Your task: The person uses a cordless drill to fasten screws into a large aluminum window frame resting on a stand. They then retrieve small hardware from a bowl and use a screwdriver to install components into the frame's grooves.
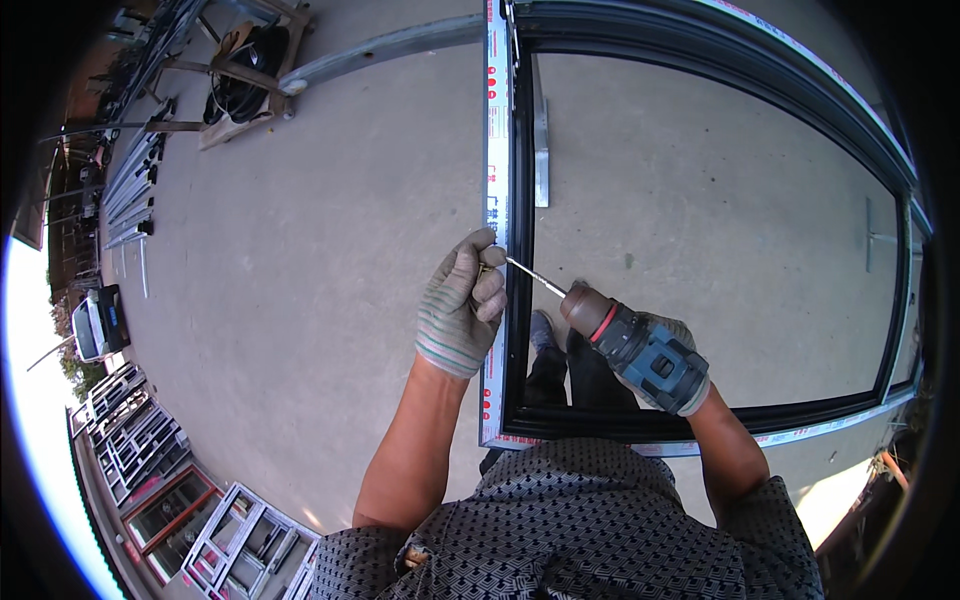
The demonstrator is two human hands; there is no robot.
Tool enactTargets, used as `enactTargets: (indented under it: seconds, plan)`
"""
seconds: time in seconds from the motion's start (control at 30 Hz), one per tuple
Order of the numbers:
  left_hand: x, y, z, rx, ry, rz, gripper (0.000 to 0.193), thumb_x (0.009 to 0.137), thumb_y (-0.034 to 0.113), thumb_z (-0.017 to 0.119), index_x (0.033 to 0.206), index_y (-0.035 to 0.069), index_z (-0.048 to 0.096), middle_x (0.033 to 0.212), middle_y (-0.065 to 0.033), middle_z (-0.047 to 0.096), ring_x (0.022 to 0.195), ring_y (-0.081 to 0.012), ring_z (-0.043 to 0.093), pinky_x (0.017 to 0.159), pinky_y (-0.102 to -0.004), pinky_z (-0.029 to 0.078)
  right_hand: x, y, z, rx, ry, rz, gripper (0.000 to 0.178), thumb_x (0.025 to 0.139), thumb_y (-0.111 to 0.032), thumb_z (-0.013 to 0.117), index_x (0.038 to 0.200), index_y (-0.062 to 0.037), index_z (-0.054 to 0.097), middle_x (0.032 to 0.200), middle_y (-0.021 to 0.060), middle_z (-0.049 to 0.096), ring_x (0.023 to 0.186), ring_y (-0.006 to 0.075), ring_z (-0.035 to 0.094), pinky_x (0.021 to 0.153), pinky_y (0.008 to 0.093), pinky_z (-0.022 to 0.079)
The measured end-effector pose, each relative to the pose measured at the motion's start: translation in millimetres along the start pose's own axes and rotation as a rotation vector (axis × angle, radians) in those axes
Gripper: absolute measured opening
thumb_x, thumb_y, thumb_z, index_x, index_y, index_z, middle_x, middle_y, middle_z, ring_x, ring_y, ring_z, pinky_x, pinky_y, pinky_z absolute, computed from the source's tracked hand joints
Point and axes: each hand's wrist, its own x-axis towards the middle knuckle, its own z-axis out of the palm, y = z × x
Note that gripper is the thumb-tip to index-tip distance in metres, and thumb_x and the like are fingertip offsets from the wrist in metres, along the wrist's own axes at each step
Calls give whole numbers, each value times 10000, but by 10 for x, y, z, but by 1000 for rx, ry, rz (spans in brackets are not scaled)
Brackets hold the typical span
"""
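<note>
The right hand (pixel 680 330) wears a pale knitted work glove and is wrapped around a cordless drill (pixel 655 355) with a matte blue-grey and black body, a red ring and a dull brown nose. A slim, shiny metal bit (pixel 540 277) juts from it. The left hand (pixel 460 305), in a grey glove with green stripes at its ribbed cuff, has a narrow grip: curled fingers and thumb close on a small brass-coloured piece (pixel 483 269), too small to tell exactly.

The right grip is full, closed around the drill. The bit's tip is at the left side of a rectangular frame (pixel 519 340); contact cannot be told. This frame has smooth black profiles and an outer edge covered in printed white and blue film. The left hand lies over that left edge, above the near left corner; the drill is over the near part of the opening.

The left forearm reaches straight up, knuckles uppermost; the right arm bends inward, angling the drill up and left. Beyond spreads a grey concrete floor (pixel 300 250), with metal frames (pixel 140 440) stacked at its left.
</note>
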Motion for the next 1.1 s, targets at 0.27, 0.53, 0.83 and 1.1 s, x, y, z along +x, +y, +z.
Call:
enactTargets:
  seconds: [0.27, 0.53, 0.83, 1.1]
  plan:
    - [-20, -45, -34, -163, 55, -16, 358, 1064, 283, 552, 1280, -2, 544, 977, -36, 591, 633, -41, 432, 485, -167, 363, 97, -136, -174, -412, -138, -268, 309, 774, -160, 720, 1072, -101, 661, 877, 141, 688, 741, 368, 666, 648, 466, 542]
    - [-35, -45, -16, -110, 30, -60, 344, 1080, 197, 495, 1320, -44, 549, 1058, -110, 656, 723, -116, 533, 594, -238, 448, 69, -108, -186, -365, -119, -182, 240, 763, -155, 733, 989, -110, 666, 846, 120, 682, 749, 346, 672, 676, 451, 551]
    - [-110, -41, -31, 154, -42, -13, 382, 1070, 180, 521, 1369, -57, 525, 867, -53, 555, 640, -86, 425, 532, -221, 374, 15, -27, -253, -313, -158, -60, 266, 757, -197, 780, 988, -137, 661, 898, 72, 687, 792, 286, 671, 709, 397, 545]
    - [-112, -102, -52, 281, -35, -65, 321, 1055, 225, 564, 1289, 6, 568, 707, -8, 486, 509, -63, 338, 458, -213, 299, 35, 24, -337, -343, -170, -85, 280, 770, -197, 777, 1022, -132, 672, 942, 89, 695, 826, 309, 681, 740, 412, 552]
